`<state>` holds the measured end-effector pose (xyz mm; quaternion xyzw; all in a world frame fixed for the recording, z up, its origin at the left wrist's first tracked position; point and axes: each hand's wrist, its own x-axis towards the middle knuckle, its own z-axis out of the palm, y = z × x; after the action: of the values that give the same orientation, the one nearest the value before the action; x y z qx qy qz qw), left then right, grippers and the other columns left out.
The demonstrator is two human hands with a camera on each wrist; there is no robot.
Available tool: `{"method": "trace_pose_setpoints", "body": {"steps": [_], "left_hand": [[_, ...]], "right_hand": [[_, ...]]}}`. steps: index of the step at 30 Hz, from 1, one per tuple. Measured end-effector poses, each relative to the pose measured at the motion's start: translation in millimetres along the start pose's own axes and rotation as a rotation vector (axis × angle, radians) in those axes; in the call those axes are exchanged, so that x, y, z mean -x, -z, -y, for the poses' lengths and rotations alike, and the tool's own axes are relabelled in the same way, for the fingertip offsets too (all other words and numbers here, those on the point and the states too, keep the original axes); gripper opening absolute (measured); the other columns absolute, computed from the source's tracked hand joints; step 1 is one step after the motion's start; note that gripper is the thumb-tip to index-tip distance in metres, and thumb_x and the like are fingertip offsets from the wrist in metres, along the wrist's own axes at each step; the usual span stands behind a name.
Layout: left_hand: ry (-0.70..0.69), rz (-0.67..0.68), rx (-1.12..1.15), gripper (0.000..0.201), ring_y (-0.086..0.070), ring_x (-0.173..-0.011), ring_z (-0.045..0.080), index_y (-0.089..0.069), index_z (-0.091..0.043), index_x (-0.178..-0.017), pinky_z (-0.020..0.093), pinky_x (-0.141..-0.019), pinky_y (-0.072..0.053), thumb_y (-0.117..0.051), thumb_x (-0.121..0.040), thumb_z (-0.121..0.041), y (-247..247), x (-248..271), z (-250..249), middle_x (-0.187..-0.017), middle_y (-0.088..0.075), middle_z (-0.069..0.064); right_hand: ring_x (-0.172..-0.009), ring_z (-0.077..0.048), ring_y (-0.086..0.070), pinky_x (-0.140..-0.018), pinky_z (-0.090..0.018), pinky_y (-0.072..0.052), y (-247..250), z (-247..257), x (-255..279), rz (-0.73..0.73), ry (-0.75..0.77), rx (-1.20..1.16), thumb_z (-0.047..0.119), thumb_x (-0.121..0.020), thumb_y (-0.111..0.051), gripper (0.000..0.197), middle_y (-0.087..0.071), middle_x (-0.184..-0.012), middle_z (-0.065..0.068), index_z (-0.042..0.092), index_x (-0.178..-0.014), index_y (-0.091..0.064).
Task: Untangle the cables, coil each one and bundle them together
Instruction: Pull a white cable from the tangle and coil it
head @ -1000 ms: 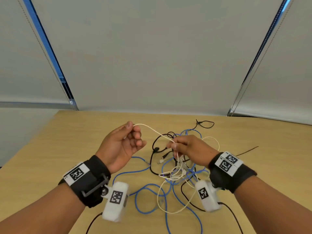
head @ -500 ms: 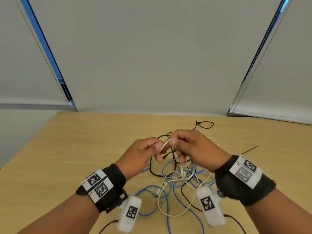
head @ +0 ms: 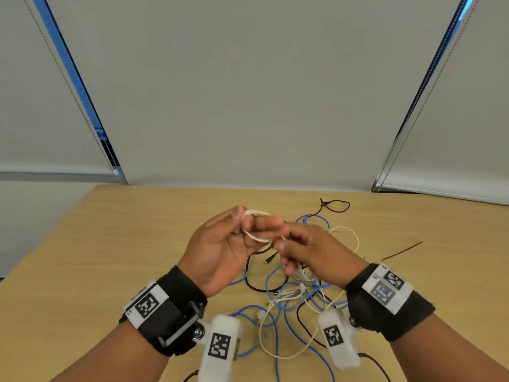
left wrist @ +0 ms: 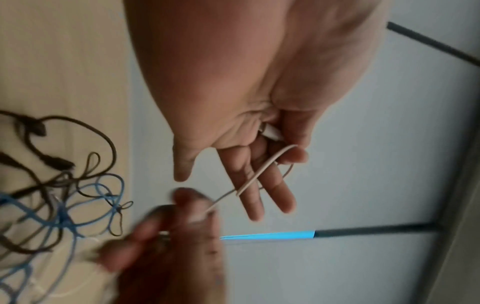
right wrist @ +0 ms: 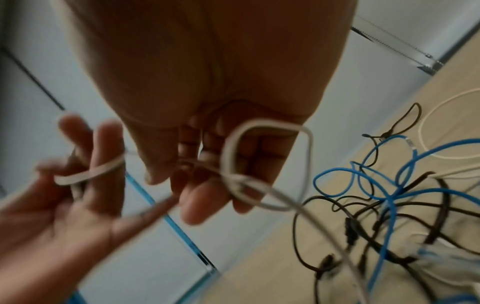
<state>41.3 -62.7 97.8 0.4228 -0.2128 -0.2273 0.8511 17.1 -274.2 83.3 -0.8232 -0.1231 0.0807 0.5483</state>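
The wooden table (head: 115, 244) holds a tangle of blue cable (head: 271, 312), black cable (head: 254, 282) and white cable (head: 254, 236) near its middle. No writing reads anywhere; the wrist bands (head: 150, 304) show only square black-and-white code patterns. Both hands are raised above the tangle. The left hand (head: 220, 249), palm up, has white cable looped round its fingers (left wrist: 262, 197), thumb pinning it. The right hand (head: 314, 249) pinches the same cable just beside it.
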Motion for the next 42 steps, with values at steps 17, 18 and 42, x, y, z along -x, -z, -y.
{"method": "trace_pose_setpoints", "body": {"steps": [17, 18, 42], "left_hand": [[0.043, -0.032, -1.206, 0.028, -0.068, -0.095, 0.002, -0.069, -0.031, -0.086, 0.049, -0.123, -0.021, -0.048, -0.103, -0.032, 28, -9, 19, -0.084, -0.075, -0.016], [0.067, 0.002, -1.122, 0.029, -0.069, -0.098, 0.007, -0.071, -0.025, -0.085, 0.047, -0.117, -0.033, -0.048, -0.101, -0.032, 23, -7, 18, -0.080, -0.075, -0.012], [0.033, -0.525, -0.641, 0.037, -0.076, -0.092, 0.033, -0.053, -0.011, -0.076, 0.057, -0.119, -0.028, -0.038, -0.109, -0.019, 66, -19, -8, -0.054, -0.043, 0.003]], "right_hand": [[-0.082, -0.010, -0.064, -0.079, -0.031, -0.047, 36, 17, 19, -0.123, 0.055, 0.139, 0.014, -0.097, -0.062, 0.025, -0.072, -0.083, 0.009, 0.033, -0.087, -0.075], [-0.081, -0.007, -0.063, -0.077, -0.029, -0.046, 44, 14, 16, -0.174, 0.064, 0.168, 0.011, -0.096, -0.062, 0.026, -0.072, -0.084, 0.010, 0.032, -0.087, -0.075], [-0.052, -0.012, -0.050, -0.045, -0.023, -0.039, 68, -41, 16, -0.215, -0.254, -0.323, 0.033, -0.092, -0.069, 0.016, -0.072, -0.088, -0.012, 0.016, -0.092, -0.069]]}}
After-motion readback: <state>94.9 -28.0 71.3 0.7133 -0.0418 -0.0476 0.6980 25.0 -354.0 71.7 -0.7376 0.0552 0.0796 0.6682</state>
